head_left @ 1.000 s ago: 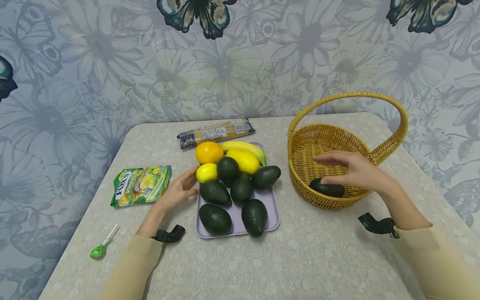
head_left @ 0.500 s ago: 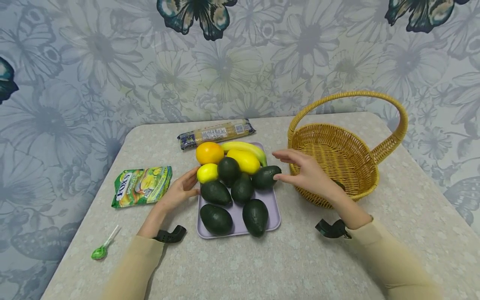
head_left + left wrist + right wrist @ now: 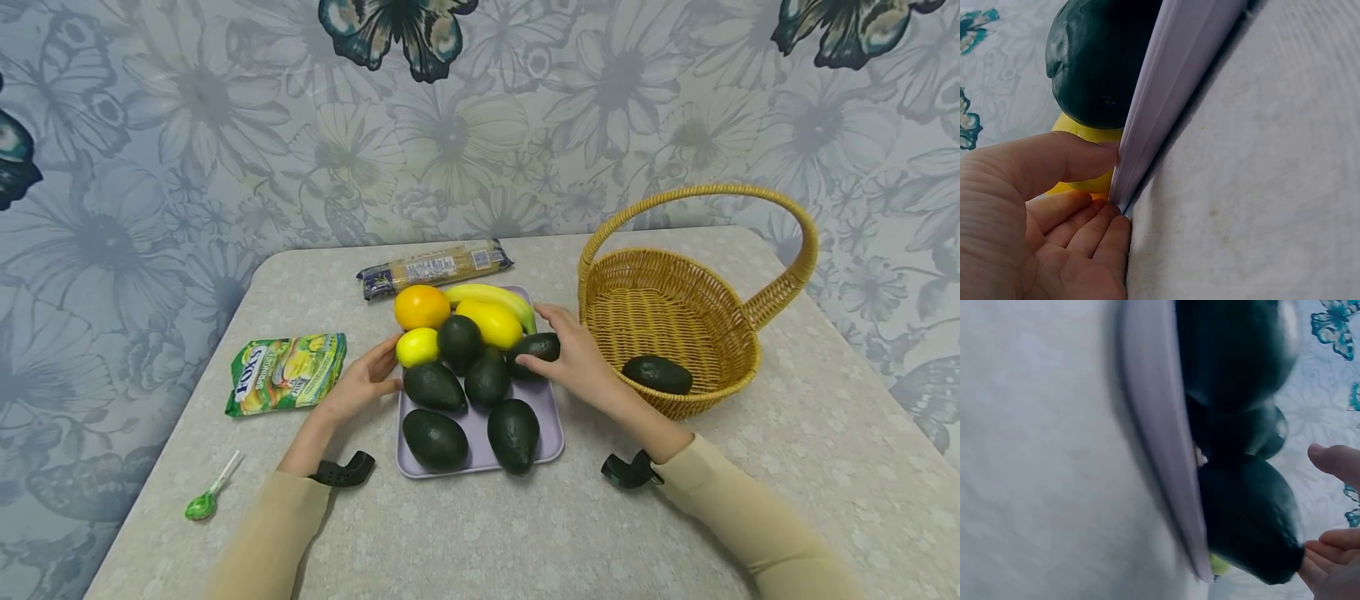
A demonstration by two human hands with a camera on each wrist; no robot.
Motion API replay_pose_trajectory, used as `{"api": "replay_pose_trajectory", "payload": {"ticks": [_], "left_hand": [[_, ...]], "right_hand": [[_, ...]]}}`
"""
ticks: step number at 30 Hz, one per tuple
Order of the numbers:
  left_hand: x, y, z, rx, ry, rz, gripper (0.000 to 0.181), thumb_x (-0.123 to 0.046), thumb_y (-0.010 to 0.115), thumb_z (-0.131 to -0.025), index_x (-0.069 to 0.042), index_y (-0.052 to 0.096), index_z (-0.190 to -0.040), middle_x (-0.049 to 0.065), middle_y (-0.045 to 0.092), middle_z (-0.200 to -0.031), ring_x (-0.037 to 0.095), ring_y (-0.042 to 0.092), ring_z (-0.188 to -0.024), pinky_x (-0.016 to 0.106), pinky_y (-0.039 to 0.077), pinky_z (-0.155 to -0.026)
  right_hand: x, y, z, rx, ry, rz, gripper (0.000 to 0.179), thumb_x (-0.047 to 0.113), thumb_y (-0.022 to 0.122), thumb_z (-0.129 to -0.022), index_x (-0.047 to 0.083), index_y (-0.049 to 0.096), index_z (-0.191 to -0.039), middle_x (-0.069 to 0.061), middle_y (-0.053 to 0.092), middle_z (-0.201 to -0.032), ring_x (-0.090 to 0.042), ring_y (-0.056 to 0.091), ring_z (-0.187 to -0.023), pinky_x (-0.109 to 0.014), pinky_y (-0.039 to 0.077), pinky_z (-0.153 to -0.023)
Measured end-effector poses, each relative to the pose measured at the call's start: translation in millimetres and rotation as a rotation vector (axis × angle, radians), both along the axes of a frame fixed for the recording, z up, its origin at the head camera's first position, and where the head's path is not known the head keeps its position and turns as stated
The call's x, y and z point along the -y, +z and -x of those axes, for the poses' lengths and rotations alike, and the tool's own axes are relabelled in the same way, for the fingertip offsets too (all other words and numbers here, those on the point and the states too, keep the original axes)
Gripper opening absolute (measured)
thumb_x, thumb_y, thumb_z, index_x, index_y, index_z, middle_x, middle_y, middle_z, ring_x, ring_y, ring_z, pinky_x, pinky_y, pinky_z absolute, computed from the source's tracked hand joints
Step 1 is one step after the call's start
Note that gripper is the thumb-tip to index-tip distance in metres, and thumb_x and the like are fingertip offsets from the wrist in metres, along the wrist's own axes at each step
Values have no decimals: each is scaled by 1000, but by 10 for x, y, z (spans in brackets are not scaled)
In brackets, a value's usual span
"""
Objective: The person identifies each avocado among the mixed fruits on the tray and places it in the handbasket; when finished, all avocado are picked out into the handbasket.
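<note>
Several dark green avocados [image 3: 513, 435] lie on a lilac tray [image 3: 551, 421] with a lemon [image 3: 417, 347], an orange [image 3: 422, 307], a yellow oblong fruit [image 3: 491, 325] and a banana [image 3: 480, 293]. My right hand [image 3: 577, 358] spreads round the avocado [image 3: 534, 350] at the tray's right edge. In the right wrist view its fingertips touch that avocado [image 3: 1250, 519], while the thumb [image 3: 1335, 464] stands apart. Beside the tray's left edge, my left hand [image 3: 362, 385] has its thumb and relaxed fingers against the rim [image 3: 1141, 125]. Another avocado [image 3: 657, 374] lies inside the wicker basket [image 3: 667, 267].
The basket's tall handle [image 3: 697, 193] arches over it at the right. Behind the tray lies a pack of spaghetti [image 3: 435, 268]. A green candy bag [image 3: 285, 373] and a green lollipop [image 3: 206, 498] are on the left of the table [image 3: 480, 533].
My right hand has left the avocado inside the basket and moved left to the avocado at the tray's right edge. My left hand stays at the tray's left rim.
</note>
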State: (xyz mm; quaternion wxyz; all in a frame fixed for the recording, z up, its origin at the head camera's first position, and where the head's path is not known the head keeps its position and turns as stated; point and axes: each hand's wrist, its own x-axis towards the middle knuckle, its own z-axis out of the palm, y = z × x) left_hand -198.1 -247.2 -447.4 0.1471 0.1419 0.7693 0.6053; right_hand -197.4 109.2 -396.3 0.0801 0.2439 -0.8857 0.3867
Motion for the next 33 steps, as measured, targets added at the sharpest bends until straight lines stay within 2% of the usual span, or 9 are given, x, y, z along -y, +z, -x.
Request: {"api": "replay_pose_trajectory", "payload": {"ticks": [6, 12, 17, 22, 27, 33], "left_hand": [[2, -6, -2, -8, -7, -4, 77, 7, 57, -87, -3, 15, -150, 14, 13, -155, 28, 18, -140, 38, 21, -112], [12, -13, -2, -8, -8, 14, 77, 4, 58, -88, -3, 14, -151, 14, 13, -155, 29, 18, -140, 40, 20, -113], [17, -14, -4, -3, -9, 11, 78, 4, 58, -88, -3, 13, -151, 14, 12, -155, 29, 17, -140, 41, 20, -113], [11, -13, -3, -6, -13, 9, 78, 4, 58, -88, -3, 13, -151, 14, 12, -155, 29, 17, -140, 41, 19, -113], [7, -9, -4, -16, -11, 14, 78, 4, 58, -87, -2, 14, -151, 14, 14, -155, 29, 18, -140, 40, 20, -113], [2, -3, -9, -15, 0, 28, 79, 4, 59, -87, -4, 14, -151, 12, 14, -155, 27, 19, -140, 38, 22, -112]], "right_hand": [[45, -130, -12, -6, -73, -12, 83, 34, 76, -79, -3, 35, -141, -21, 39, -141, -32, 37, -129, -47, 34, -106], [56, -237, -7, -5, -106, 61, 85, 32, 78, -77, -3, 34, -141, -21, 38, -140, -31, 36, -129, -47, 33, -106], [67, -318, -18, 57, -119, 124, 81, 32, 79, -76, -1, 39, -139, -16, 42, -138, -28, 39, -127, -42, 33, -107], [64, -389, -50, 157, -145, 216, 77, 32, 79, -76, 3, 42, -137, -10, 45, -138, -24, 41, -126, -39, 33, -107], [34, -433, -81, 199, -129, 275, 76, 30, 80, -76, 5, 43, -137, -9, 47, -138, -23, 41, -126, -41, 31, -108], [-19, -440, -127, 210, -74, 261, 75, 31, 81, -74, 4, 48, -135, -9, 51, -133, -25, 44, -124, -45, 34, -105]]}}
